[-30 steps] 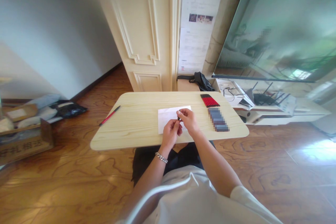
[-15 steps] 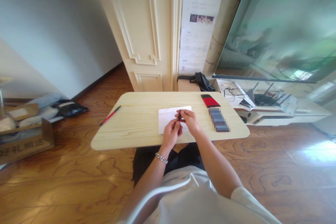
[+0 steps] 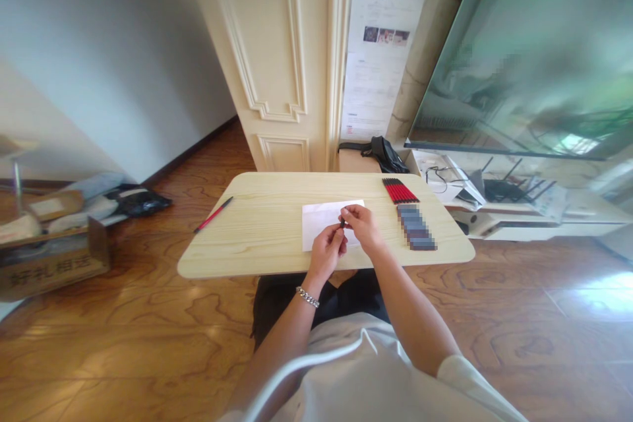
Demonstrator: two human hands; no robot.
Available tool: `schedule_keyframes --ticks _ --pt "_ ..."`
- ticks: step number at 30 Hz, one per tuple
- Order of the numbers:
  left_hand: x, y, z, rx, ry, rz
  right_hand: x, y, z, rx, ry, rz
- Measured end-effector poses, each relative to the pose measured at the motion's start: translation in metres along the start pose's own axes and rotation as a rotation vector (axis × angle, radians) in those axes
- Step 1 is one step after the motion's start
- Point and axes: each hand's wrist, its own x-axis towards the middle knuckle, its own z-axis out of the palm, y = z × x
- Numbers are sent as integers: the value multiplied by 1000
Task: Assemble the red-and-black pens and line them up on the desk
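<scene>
My left hand (image 3: pixel 327 249) and my right hand (image 3: pixel 362 224) meet over a sheet of white paper (image 3: pixel 311 217) on the table. Both are closed, fingertips pinching a small black piece (image 3: pixel 343 222) between them; most of it is covered, and I cannot tell its exact kind. Right of my hands lies a row of several red pens (image 3: pixel 400 191) with black ends, side by side. Nearer me, below that row, is a blurred-out dark rectangular item (image 3: pixel 417 227). A single red and black pen (image 3: pixel 213 215) rests at the table's left side.
The pale wooden table (image 3: pixel 257 237) has rounded corners and stands before a cream door panel (image 3: pixel 277 46). Behind its right side are a black bag (image 3: pixel 386 153) and a white cabinet (image 3: pixel 534 221) with a router (image 3: pixel 504 188). A cardboard box (image 3: pixel 54 267) sits on the floor at left.
The view has shifted slightly, so the table appears a little farther right. Less of the black piece shows now between my fingers, and my hands stay together over the paper.
</scene>
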Motion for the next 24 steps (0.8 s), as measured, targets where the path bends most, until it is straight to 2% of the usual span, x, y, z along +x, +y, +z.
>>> schedule_keyframes --ticks 3,7,11,16,24 --pt "0 0 0 -6 -10 3 0 0 -1 9 -47 27" --pt "0 0 -1 1 -5 -3 1 0 -2 -66 6 -14" --pt "0 0 -1 -9 -4 0 0 0 -4 -55 -62 27" --pt "0 -1 -1 -7 1 -9 2 -3 -6 -167 -7 -15" --pt "-2 2 1 34 8 6 13 -26 -8 -117 26 -14"
